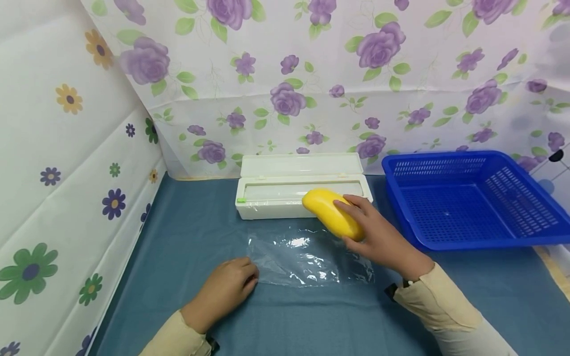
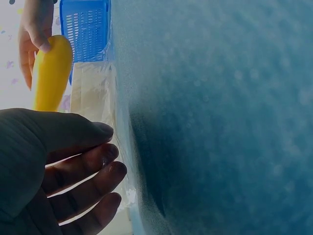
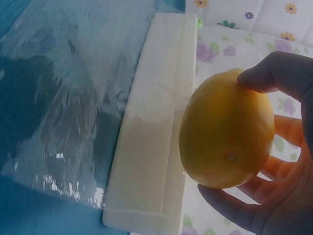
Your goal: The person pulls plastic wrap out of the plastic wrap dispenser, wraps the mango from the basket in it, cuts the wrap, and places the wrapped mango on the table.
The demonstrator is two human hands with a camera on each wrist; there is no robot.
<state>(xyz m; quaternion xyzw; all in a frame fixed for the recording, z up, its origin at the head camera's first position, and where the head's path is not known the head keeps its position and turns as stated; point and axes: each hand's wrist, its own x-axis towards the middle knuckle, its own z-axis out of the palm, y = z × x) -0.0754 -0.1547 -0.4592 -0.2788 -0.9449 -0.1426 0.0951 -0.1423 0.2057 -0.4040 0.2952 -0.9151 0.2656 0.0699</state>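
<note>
My right hand (image 1: 378, 237) holds a yellow mango (image 1: 331, 212) above the clear plastic film (image 1: 307, 257). In the right wrist view the thumb and fingers curve round the mango (image 3: 227, 129). My left hand (image 1: 227, 289) rests on the cloth at the film's left edge. Its fingers look loosely bent in the left wrist view, with the thumb near the film; whether they touch it I cannot tell. Behind the film stands a white cling film dispenser (image 1: 267, 210) with its lid (image 1: 303, 165) raised. The film stretches out from its front.
A blue perforated basket (image 1: 450, 244) stands to the right of the dispenser. Blue-grey cloth (image 1: 187, 237) covers the table. Flowered sheets hang behind (image 1: 267, 133) and along the left side (image 1: 67, 148).
</note>
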